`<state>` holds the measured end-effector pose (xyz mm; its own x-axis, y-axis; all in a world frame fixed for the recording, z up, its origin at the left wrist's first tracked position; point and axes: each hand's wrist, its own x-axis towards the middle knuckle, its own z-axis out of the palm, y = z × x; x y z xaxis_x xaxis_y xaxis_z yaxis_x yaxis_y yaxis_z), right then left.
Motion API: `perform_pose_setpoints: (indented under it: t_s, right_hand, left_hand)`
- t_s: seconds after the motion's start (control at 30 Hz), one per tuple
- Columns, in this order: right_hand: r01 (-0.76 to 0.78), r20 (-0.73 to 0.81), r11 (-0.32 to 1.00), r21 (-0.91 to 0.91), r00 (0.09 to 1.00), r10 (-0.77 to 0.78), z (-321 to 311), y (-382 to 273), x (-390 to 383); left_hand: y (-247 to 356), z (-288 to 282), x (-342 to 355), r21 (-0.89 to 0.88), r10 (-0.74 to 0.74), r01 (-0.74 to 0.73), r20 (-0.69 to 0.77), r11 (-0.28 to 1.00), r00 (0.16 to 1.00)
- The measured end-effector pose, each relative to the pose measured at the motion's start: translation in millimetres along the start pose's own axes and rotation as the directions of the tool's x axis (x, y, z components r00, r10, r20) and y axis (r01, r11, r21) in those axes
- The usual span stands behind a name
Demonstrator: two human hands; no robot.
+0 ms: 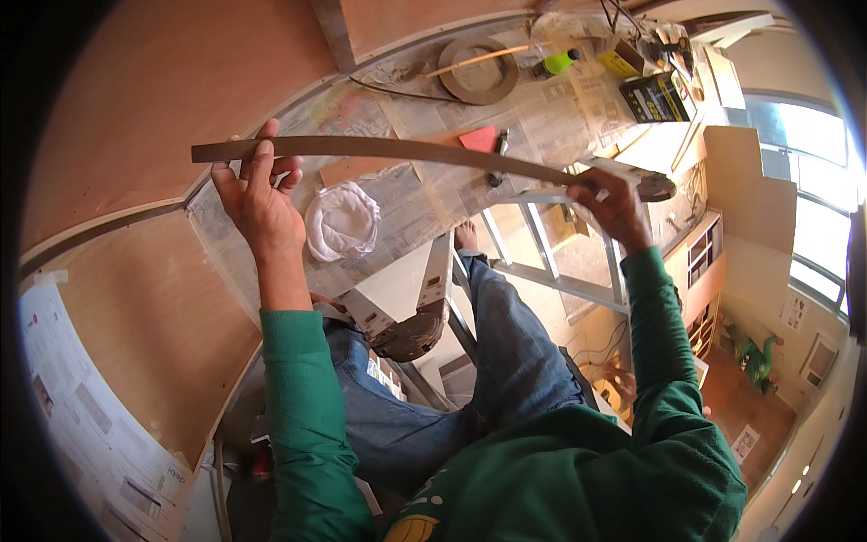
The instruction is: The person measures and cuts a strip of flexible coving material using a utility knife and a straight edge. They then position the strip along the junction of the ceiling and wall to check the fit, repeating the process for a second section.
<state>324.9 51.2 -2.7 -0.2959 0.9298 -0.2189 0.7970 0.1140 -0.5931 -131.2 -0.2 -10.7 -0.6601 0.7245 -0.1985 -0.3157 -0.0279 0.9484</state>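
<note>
The fingers of the left hand (262, 203) are closed on a brown wood strip (388, 149), the thumb pressed to its face and a short length sticking out past the grip. The fingers of the right hand (619, 208) pinch the strip toward its other end. Between the 2 hands it hangs clear above the newspaper-covered counter (411, 203), bowed in this view.

Below the strip, near the counter's near edge, lies a crumpled white cloth (343, 221). A flat brown board (361, 168) lies partly behind the strip, and a red piece (481, 139) sits just beside a black tool (499, 158), whose kind I cannot tell.

Farther off, by the counter's back edge, a coil of brown banding (508, 79) lies flat with a thin yellowish stick (483, 59) across it. To its right is a bottle with a bright green cap (562, 61), then a yellow box (621, 59) and a black box (657, 98) toward the right end.

An aluminium ladder (542, 239) stands past the near edge, and 1 bare foot (466, 236) shows at that edge. Printed drawings (90, 415) cover part of the wood panel (149, 316) at left. Far right, a co-worker in green (755, 358) is near the floor.
</note>
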Motion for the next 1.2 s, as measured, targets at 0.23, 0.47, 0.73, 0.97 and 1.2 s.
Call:
perform_pose_setpoints:
  t_s: [0.23, 0.47, 0.73, 0.97, 1.2]
  right_hand:
    - [-0.028, -0.452, 0.885, -0.466, 0.867, -0.21, -60.9, 79.3, 18.6]
    - [-0.176, -0.039, 0.906, -0.385, 0.984, 0.175, -78.1, 121.8, 31.0]
    - [-0.071, 0.07, 0.894, -0.442, 0.991, 0.113, -90.0, 101.9, 19.4]
    - [0.022, 0.193, 0.851, -0.524, 0.977, 0.094, -96.0, 94.1, 25.4]
    - [0.17, 0.229, 0.864, -0.474, 0.971, -0.065, -100.9, 103.1, 23.3]
  left_hand:
    - [-16.1, 41.1, -57.5, -0.144, -0.23, 0.389, 0.605, 0.91, 0.763]
    - [-50.6, 34.6, -123.6, 0.226, -0.546, 0.507, 0.5, 0.831, 0.672]
    - [-30.8, 1.6, -185.6, 0.349, -0.534, 0.41, 0.454, 0.843, 0.713]
    - [-38.0, -0.1, -208.4, 0.283, -0.438, 0.392, 0.12, 0.876, 0.891]
    - [-37.3, 12.5, -222.5, 0.434, -0.258, 0.23, 0.005, 0.871, 0.966]
